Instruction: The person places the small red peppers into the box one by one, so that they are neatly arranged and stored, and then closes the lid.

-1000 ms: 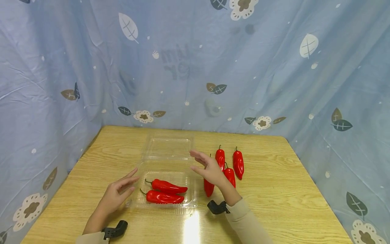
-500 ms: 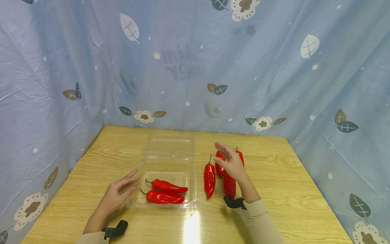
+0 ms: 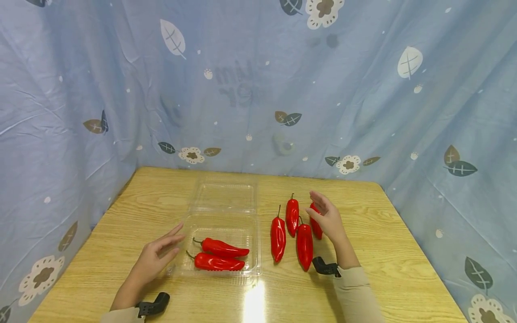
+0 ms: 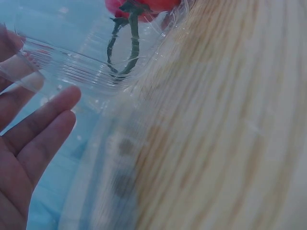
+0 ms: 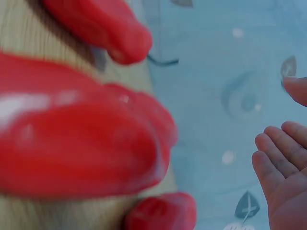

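My left hand [image 3: 155, 258] is beside the left wall of a clear plastic clamshell box [image 3: 190, 224], fingers fairly straight. In the left wrist view the fingers [image 4: 53, 112] are right at the box's ridged side. Two red peppers with green stems, an upper one [image 3: 222, 247] and a lower one [image 3: 218, 261], lie inside the box. My right hand [image 3: 329, 220] hovers with extended fingers over the rightmost red pepper [image 3: 316, 228], partly hiding it. Its palm shows nothing held in the right wrist view. Left of it lie several more red peppers [image 3: 304, 246] on the table.
The box's clear lid [image 3: 225, 195] lies folded back behind its base. The wooden table [image 3: 363, 260] ends at a blue patterned curtain [image 3: 250, 89] at the back and sides. Each wrist wears a black camera mount [image 3: 155, 305].
My right hand has moved right, from beside the box across the loose peppers to the rightmost one. The left hand and the two boxed peppers stay in place.
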A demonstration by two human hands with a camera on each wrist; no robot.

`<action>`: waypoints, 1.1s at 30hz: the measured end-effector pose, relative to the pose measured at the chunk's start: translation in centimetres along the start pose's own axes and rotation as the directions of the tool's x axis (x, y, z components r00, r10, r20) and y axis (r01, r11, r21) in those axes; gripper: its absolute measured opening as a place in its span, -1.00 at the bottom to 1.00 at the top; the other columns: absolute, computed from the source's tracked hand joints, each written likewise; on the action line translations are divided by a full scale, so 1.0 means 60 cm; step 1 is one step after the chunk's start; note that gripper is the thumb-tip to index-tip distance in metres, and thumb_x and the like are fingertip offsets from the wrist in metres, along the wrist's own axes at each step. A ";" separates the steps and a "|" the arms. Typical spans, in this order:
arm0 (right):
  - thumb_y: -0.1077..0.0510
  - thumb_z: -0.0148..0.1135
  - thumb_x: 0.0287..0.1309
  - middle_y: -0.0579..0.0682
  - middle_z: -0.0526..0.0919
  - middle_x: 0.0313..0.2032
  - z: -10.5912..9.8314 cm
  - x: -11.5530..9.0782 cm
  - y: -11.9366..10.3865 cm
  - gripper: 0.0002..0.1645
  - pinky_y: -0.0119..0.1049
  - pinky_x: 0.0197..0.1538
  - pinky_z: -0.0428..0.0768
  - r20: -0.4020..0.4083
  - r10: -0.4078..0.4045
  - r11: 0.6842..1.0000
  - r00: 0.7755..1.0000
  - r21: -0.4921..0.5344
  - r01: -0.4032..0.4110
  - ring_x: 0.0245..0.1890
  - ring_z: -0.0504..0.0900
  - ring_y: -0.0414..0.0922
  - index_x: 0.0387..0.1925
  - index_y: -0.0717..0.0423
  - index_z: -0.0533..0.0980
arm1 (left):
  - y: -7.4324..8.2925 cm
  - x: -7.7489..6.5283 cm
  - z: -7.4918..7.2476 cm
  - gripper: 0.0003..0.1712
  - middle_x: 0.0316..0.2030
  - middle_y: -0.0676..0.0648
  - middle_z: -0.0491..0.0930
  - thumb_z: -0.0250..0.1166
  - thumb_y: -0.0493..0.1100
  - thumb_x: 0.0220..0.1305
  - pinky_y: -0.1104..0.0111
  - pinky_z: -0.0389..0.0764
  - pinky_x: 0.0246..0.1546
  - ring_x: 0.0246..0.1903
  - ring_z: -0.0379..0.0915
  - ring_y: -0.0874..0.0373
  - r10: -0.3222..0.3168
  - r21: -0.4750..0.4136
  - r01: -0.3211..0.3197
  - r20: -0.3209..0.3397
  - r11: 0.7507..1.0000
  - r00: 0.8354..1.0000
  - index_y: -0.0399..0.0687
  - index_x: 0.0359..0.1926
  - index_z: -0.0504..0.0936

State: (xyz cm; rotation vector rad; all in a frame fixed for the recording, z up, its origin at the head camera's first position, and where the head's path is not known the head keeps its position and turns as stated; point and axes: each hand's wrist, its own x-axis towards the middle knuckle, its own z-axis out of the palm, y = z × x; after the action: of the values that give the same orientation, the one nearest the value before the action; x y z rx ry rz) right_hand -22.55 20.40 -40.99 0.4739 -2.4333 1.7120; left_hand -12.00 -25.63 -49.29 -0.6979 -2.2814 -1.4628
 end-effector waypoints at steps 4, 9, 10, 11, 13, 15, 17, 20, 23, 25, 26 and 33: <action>0.28 0.20 0.21 0.32 0.28 0.32 -0.014 -0.001 0.040 -0.30 0.01 0.38 0.20 -0.026 0.037 0.999 0.999 0.030 -0.036 0.34 0.24 0.19 0.33 0.36 0.19 | 0.000 -0.001 0.001 -0.63 0.26 -0.44 0.28 0.18 -0.54 0.18 0.71 0.40 0.09 0.21 0.29 0.48 0.002 0.008 -0.002 -0.001 1.000 1.000 -0.47 0.05 0.52; 0.26 0.21 0.22 0.31 0.27 0.32 -0.025 -0.002 0.078 -0.28 -0.01 0.40 0.18 -0.053 0.065 0.998 0.996 0.017 -0.065 0.35 0.23 0.19 0.36 0.32 0.17 | 0.000 -0.002 0.002 -0.64 0.26 -0.44 0.29 0.19 -0.51 0.19 0.70 0.40 0.10 0.22 0.31 0.43 0.001 0.011 -0.001 0.000 1.000 1.000 -0.46 0.05 0.53; 0.26 0.21 0.22 0.32 0.26 0.32 -0.027 -0.002 0.081 -0.27 0.00 0.40 0.17 -0.055 0.068 0.998 0.996 0.009 -0.067 0.35 0.23 0.20 0.36 0.33 0.16 | 0.001 -0.002 0.002 -0.64 0.26 -0.44 0.29 0.19 -0.51 0.19 0.70 0.40 0.10 0.22 0.31 0.43 -0.001 0.010 0.001 -0.001 1.000 1.000 -0.46 0.05 0.53; 0.26 0.21 0.22 0.32 0.26 0.32 -0.029 -0.002 0.084 -0.26 0.01 0.40 0.16 -0.060 0.068 0.998 0.996 0.002 -0.068 0.35 0.22 0.20 0.36 0.34 0.15 | 0.001 -0.002 0.002 -0.64 0.26 -0.44 0.29 0.19 -0.51 0.19 0.70 0.40 0.10 0.22 0.31 0.43 -0.002 0.010 0.002 -0.001 1.000 1.000 -0.46 0.05 0.53; 0.25 0.21 0.22 0.33 0.25 0.33 -0.032 -0.003 0.089 -0.25 0.02 0.40 0.15 -0.067 0.076 0.997 0.995 -0.009 -0.077 0.36 0.21 0.20 0.36 0.36 0.14 | 0.000 -0.002 0.002 -0.64 0.26 -0.43 0.29 0.19 -0.50 0.20 0.70 0.40 0.09 0.22 0.31 0.43 -0.005 0.013 0.005 -0.002 1.000 1.000 -0.46 0.05 0.53; 0.25 0.21 0.21 0.34 0.23 0.33 -0.036 -0.004 0.092 -0.25 0.02 0.41 0.15 -0.070 0.097 0.995 0.993 -0.009 -0.097 0.36 0.20 0.20 0.35 0.37 0.14 | 0.000 -0.001 0.001 -0.64 0.26 -0.43 0.29 0.19 -0.50 0.19 0.70 0.40 0.09 0.22 0.31 0.43 -0.008 0.014 0.008 -0.003 1.000 1.000 -0.45 0.05 0.53; 0.25 0.22 0.21 0.34 0.22 0.34 -0.038 -0.004 0.094 -0.24 0.01 0.42 0.15 -0.069 0.117 0.993 0.991 -0.014 -0.118 0.37 0.19 0.19 0.36 0.36 0.13 | 0.000 -0.001 0.001 -0.63 0.26 -0.42 0.30 0.19 -0.51 0.19 0.71 0.40 0.09 0.22 0.30 0.43 -0.010 0.016 0.010 -0.003 1.000 1.000 -0.45 0.05 0.53; 0.24 0.22 0.22 0.34 0.20 0.35 -0.041 -0.006 0.096 -0.23 0.01 0.43 0.14 -0.056 0.154 0.988 0.986 -0.008 -0.155 0.38 0.17 0.20 0.37 0.36 0.11 | 0.000 0.000 0.002 -0.63 0.26 -0.41 0.30 0.20 -0.51 0.18 0.71 0.40 0.09 0.23 0.31 0.42 -0.010 0.019 0.010 -0.004 1.000 1.000 -0.44 0.05 0.54; 0.22 0.21 0.23 0.34 0.19 0.36 -0.042 -0.009 0.099 -0.21 0.01 0.44 0.12 -0.050 0.182 0.983 0.982 -0.013 -0.183 0.39 0.15 0.19 0.38 0.36 0.09 | 0.000 0.000 0.002 -0.63 0.26 -0.41 0.30 0.19 -0.52 0.18 0.71 0.40 0.09 0.23 0.30 0.42 -0.004 0.023 0.004 -0.001 1.000 1.000 -0.44 0.05 0.53; 0.22 0.20 0.24 0.34 0.18 0.36 -0.042 -0.010 0.101 -0.21 0.01 0.44 0.12 -0.050 0.193 0.981 0.980 -0.016 -0.194 0.39 0.15 0.20 0.38 0.36 0.08 | 0.000 0.000 0.002 -0.63 0.27 -0.41 0.30 0.19 -0.52 0.18 0.71 0.39 0.09 0.23 0.30 0.42 -0.004 0.024 0.004 0.000 1.000 1.000 -0.44 0.05 0.53; 0.22 0.20 0.24 0.33 0.18 0.36 -0.042 -0.010 0.102 -0.22 0.01 0.44 0.12 -0.053 0.198 0.980 0.979 -0.017 -0.200 0.39 0.15 0.19 0.38 0.35 0.09 | 0.000 0.000 0.002 -0.63 0.27 -0.41 0.30 0.19 -0.52 0.18 0.71 0.39 0.10 0.23 0.30 0.42 -0.005 0.026 0.005 0.000 1.000 1.000 -0.44 0.05 0.53; 0.25 0.20 0.23 0.33 0.19 0.36 -0.044 -0.007 0.118 -0.22 0.01 0.42 0.17 -0.062 0.235 0.969 0.970 -0.070 -0.239 0.38 0.17 0.21 0.38 0.35 0.10 | -0.001 -0.001 0.000 -0.63 0.27 -0.39 0.30 0.19 -0.51 0.19 0.72 0.38 0.10 0.23 0.30 0.42 -0.015 0.027 0.015 -0.001 1.000 1.000 -0.43 0.06 0.54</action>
State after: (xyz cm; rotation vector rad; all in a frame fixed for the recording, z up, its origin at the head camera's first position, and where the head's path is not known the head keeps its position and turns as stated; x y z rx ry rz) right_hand -24.66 25.09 -46.52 0.1299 -2.5945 1.6821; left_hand -12.01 -25.65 -49.38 -0.6742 -2.3065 -1.4354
